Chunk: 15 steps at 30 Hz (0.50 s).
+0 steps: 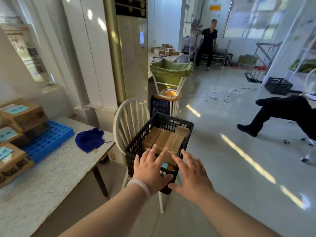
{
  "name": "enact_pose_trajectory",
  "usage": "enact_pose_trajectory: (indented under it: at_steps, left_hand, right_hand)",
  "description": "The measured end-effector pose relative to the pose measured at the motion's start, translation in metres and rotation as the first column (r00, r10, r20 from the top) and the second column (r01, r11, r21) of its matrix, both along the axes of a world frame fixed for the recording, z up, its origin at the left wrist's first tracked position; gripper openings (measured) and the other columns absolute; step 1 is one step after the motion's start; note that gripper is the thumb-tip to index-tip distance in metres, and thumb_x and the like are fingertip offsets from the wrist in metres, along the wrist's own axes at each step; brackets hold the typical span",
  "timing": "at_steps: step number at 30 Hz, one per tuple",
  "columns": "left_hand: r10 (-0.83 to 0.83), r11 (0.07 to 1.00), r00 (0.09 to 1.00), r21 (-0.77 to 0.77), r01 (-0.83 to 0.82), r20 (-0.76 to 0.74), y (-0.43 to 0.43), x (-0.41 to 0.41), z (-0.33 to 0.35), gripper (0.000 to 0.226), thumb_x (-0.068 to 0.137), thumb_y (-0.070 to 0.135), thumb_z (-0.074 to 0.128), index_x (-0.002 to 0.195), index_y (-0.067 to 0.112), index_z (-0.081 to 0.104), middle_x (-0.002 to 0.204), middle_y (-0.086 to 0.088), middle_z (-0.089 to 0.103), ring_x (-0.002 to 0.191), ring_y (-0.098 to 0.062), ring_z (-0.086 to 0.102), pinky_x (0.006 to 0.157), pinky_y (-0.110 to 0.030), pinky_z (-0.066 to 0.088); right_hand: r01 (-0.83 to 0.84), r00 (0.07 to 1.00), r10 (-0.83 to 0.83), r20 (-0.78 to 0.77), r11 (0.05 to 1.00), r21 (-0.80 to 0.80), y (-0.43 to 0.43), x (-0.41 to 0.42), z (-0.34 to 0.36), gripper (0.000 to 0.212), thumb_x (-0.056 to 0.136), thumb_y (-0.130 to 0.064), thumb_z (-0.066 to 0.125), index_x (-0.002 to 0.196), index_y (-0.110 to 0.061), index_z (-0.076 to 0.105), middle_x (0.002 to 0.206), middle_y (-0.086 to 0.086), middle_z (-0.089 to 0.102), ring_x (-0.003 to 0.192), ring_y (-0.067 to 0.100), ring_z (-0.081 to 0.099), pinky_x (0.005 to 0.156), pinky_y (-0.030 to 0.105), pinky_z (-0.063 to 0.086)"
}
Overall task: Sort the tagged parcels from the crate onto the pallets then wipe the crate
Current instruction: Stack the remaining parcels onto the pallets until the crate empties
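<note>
A black plastic crate [136,144] stands on the seat of a white chair [130,117]. Several brown cardboard parcels [164,139] lie inside it. My left hand [151,170] and my right hand [189,171] hover side by side above the crate's near rim, fingers straight and spread, holding nothing. On the speckled table [51,177] to the left lies a blue pallet [49,139] with stacked parcels [22,115] that carry light-blue tags. A blue cloth [89,139] is bunched at the table's right edge.
A green fabric bin [171,74] on a white frame stands behind the chair, beside a tall air-conditioner unit [131,57]. One person [207,43] stands at the back; another sits at the right with legs [273,113] stretched out. A second black crate [278,85] sits on the floor.
</note>
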<state>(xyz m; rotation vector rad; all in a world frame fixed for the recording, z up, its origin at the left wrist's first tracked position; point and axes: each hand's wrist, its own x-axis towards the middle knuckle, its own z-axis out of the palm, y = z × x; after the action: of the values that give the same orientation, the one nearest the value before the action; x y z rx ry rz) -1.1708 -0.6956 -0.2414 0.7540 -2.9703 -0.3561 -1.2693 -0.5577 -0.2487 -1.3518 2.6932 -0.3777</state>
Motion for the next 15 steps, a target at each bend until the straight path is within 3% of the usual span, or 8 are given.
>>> enact_pose_trajectory:
  at_steps: [15]
  left_hand:
    - [-0.139, 0.987, 0.980, 0.106, 0.124, 0.144, -0.105, -0.156, -0.055, 0.084, 0.094, 0.063, 0.043, 0.152, 0.046, -0.014, 0.165, 0.005, -0.015, 0.152, -0.024, -0.007, 0.120, -0.049, -0.004]
  right_hand:
    - [0.259, 0.917, -0.293, 0.271, 0.953, 0.155, -0.086, -0.131, -0.040, 0.095, 0.092, -0.048, 0.060, 0.153, -0.038, -0.012, 0.162, -0.006, -0.020, 0.150, 0.021, -0.011, 0.122, 0.040, 0.001]
